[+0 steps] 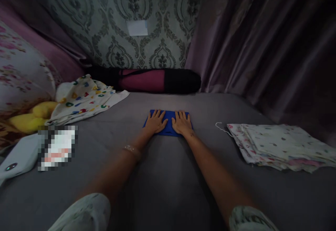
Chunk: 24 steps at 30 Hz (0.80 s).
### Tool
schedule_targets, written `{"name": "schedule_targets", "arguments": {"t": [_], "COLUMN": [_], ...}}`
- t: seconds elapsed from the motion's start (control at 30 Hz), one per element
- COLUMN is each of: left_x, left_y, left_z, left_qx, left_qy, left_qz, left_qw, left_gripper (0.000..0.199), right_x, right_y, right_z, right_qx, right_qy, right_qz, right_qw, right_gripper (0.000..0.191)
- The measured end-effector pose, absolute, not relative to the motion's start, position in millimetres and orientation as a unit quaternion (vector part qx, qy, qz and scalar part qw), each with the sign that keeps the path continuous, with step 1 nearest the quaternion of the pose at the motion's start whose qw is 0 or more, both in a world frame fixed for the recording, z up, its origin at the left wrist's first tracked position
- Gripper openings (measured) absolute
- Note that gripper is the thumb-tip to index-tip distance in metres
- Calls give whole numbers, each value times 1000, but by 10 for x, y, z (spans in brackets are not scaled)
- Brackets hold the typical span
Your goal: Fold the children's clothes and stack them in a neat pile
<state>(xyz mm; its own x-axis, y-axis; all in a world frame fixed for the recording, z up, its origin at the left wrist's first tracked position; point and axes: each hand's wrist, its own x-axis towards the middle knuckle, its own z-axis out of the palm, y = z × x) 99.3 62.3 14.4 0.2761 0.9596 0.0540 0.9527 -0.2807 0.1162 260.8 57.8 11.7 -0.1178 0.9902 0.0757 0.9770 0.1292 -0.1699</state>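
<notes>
The person's left hand and right hand lie palm down on a folded blue cloth, which rests on a grey bedsheet and serves here as the clock's centre. On both hands the fingers are extended and slightly spread, pointing toward 12 o'clock; they are flat against the fabric and grasp nothing. A black-and-maroon roll lies at 12 o'clock, a stack of folded printed cloths near 4, and a loosely laid printed cloth between 9 and 10. The step appears to be pressing the folded cloth flat. It is best done, one may judge, with even pressure under both palms, smoothing outward toward 3 and 9 o'clock so that the edges stay aligned; pushing unevenly could skew the layers or raise creases in the middle.
</notes>
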Motion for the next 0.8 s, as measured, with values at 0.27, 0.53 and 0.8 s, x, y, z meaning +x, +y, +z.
{"name": "schedule_targets", "arguments": {"t": [0.27,0.53,0.8], "left_x": [975,799,726], "left_y": [647,659,530], "left_z": [53,142,-82], "left_qx": [795,765,725], "left_qy": [604,630,671], "left_qz": [50,80,133], "left_qw": [37,105,82], "left_gripper": [65,70,66], "right_x": [2581,2672,2813], "right_y": [566,608,581], "right_z": [70,150,40], "right_qx": [-664,-667,-701], "right_qy": [-740,-735,-703], "right_qz": [47,86,72], "right_qw": [95,89,98], "right_gripper": [60,61,65]}}
